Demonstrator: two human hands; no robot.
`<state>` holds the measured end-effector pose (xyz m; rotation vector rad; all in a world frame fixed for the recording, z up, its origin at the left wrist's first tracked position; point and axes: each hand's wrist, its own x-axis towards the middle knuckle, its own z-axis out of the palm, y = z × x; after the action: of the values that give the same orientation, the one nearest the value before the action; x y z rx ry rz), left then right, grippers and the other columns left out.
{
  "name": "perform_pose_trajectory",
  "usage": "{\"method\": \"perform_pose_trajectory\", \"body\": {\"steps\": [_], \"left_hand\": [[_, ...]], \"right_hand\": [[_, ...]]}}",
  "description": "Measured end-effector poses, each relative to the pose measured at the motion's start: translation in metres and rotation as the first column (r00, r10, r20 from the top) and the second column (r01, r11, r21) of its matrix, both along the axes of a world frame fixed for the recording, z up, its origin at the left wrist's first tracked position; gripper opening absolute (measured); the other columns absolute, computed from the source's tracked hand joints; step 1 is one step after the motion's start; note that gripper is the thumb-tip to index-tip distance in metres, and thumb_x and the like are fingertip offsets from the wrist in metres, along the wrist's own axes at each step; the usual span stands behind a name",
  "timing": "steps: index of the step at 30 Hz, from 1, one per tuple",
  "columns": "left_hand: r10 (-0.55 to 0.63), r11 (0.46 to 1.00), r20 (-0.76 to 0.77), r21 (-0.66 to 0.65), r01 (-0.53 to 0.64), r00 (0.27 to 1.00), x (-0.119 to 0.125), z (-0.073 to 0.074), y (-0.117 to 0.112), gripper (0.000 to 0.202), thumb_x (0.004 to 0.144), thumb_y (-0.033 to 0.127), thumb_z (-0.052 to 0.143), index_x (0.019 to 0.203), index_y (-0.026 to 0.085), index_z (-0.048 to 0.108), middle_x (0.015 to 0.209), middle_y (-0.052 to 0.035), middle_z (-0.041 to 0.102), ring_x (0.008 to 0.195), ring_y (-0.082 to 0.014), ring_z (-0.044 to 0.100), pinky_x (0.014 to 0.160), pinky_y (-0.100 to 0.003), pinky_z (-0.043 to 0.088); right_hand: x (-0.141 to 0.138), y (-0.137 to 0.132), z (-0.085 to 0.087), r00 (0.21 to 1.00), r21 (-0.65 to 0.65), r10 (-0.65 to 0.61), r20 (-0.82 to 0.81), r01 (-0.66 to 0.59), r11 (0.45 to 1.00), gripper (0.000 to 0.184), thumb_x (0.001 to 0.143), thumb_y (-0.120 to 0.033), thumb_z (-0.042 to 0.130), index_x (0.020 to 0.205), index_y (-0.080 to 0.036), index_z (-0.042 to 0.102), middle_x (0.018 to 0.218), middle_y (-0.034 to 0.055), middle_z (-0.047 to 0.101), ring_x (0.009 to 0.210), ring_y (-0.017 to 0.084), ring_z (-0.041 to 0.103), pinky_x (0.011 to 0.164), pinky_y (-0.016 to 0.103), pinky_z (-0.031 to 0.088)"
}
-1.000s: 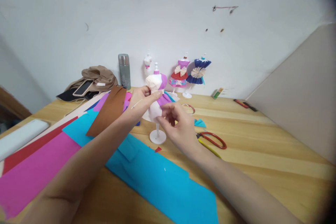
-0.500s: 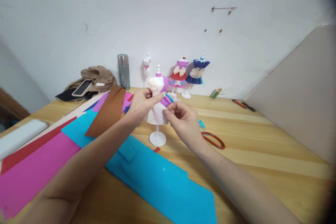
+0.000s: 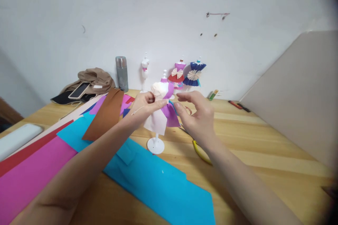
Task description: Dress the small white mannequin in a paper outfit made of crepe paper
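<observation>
A small white mannequin [image 3: 159, 112] on a round stand wears a cream and purple paper dress. It stands on the wooden table [image 3: 264, 147] at the edge of a blue paper sheet [image 3: 163, 186]. My left hand [image 3: 144, 104] pinches the dress at the waist, and a thin cream strip hangs from its fingers. My right hand [image 3: 196, 116] hovers just to the right of the dress, fingers loosely curled and apart, holding nothing.
Pink [image 3: 34, 175], red and brown [image 3: 105, 112] paper sheets lie at the left. At the back stand a grey flask [image 3: 121, 73], a bare mannequin [image 3: 144, 68] and two dressed ones [image 3: 177, 74] [image 3: 194, 74]. Yellow-handled scissors [image 3: 200, 151] lie under my right wrist. A phone [image 3: 78, 90] rests on brown cloth.
My right hand has let go of the dress front and lifted to the right, opening. The purple side of the skirt now shows. My left hand keeps its pinch.
</observation>
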<state>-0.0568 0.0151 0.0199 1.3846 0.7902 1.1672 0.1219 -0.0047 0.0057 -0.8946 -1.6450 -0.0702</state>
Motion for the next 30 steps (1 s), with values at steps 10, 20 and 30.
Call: {"method": "perform_pose_trajectory", "body": {"steps": [10, 20, 30], "left_hand": [[-0.135, 0.989, -0.119, 0.042, 0.141, 0.984, -0.001, 0.003, -0.005, 0.041, 0.057, 0.044, 0.092, 0.076, 0.015, 0.071, 0.072, -0.0031, 0.069, 0.068, -0.016, 0.062, 0.062, -0.025, 0.047], [0.277, 0.923, -0.183, 0.323, -0.208, 0.943, -0.014, 0.015, -0.005, 0.03, 0.078, 0.048, 0.073, 0.073, 0.018, 0.067, 0.073, -0.0033, 0.067, 0.075, -0.0184, 0.062, 0.07, -0.027, 0.047], [0.598, 0.766, -0.729, 0.642, 0.03, 0.334, 0.004, 0.03, -0.048, 0.034, 0.075, 0.039, 0.077, 0.061, 0.021, 0.053, 0.059, -0.0016, 0.054, 0.058, -0.017, 0.046, 0.056, -0.029, 0.022]], "right_hand": [[0.003, 0.004, 0.006, 0.755, -0.452, 0.418, -0.506, -0.645, 0.616, 0.038, 0.069, -0.055, 0.084, 0.09, -0.025, 0.074, 0.082, 0.002, 0.073, 0.075, 0.02, 0.066, 0.064, 0.032, 0.052], [0.005, 0.007, 0.008, 0.756, -0.486, 0.293, -0.585, -0.616, 0.619, 0.026, 0.067, -0.042, 0.081, 0.077, -0.02, 0.069, 0.052, -0.0074, 0.046, 0.041, 0.006, 0.028, 0.039, 0.024, 0.017], [0.003, 0.005, 0.005, 0.784, -0.485, 0.257, -0.565, -0.567, 0.665, 0.025, 0.07, -0.042, 0.078, 0.076, -0.02, 0.069, 0.056, -0.0057, 0.049, 0.044, 0.007, 0.032, 0.04, 0.024, 0.021]]}}
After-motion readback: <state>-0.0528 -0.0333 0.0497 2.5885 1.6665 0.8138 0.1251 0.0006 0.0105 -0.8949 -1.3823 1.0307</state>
